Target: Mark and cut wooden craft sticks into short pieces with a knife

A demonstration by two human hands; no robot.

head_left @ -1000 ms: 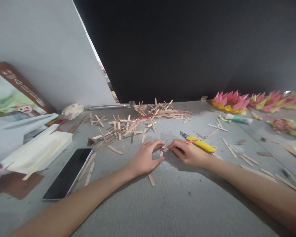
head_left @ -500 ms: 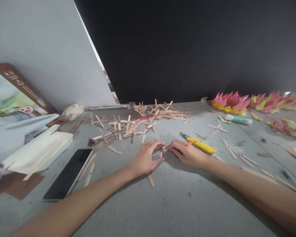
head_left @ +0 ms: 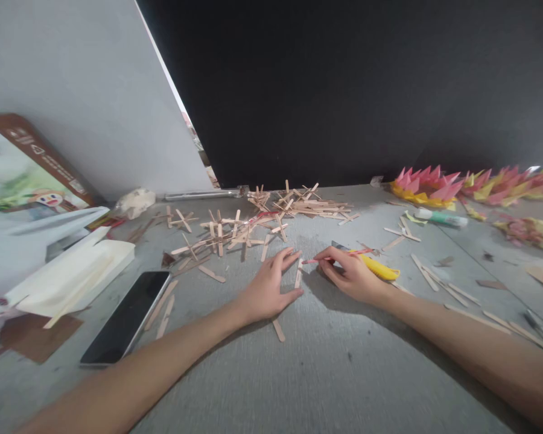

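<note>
A short wooden craft stick (head_left: 298, 276) lies on the grey tabletop between my two hands. My left hand (head_left: 268, 288) steadies it, fingertips at its far end and thumb by its near end. In a pinch of thumb and fingers, my right hand (head_left: 350, 274) holds a thin red-and-white pencil (head_left: 314, 261), its tip at the stick's right edge. Partly behind that hand lies a yellow utility knife (head_left: 380, 267). Another craft stick (head_left: 278, 330) sticks out from below my left hand.
Beyond my hands stand glued stick crosses (head_left: 219, 232) and a stick pile (head_left: 321, 208). To the left are a phone (head_left: 125, 319) and a cream tray (head_left: 127, 259). At right lie a glue stick (head_left: 441, 217), loose sticks (head_left: 425, 274) and pink-yellow paper crowns (head_left: 428, 185).
My right hand has shifted slightly right and up, so the pencil is drawn back and more of the craft stick shows. My left hand is nearly unmoved.
</note>
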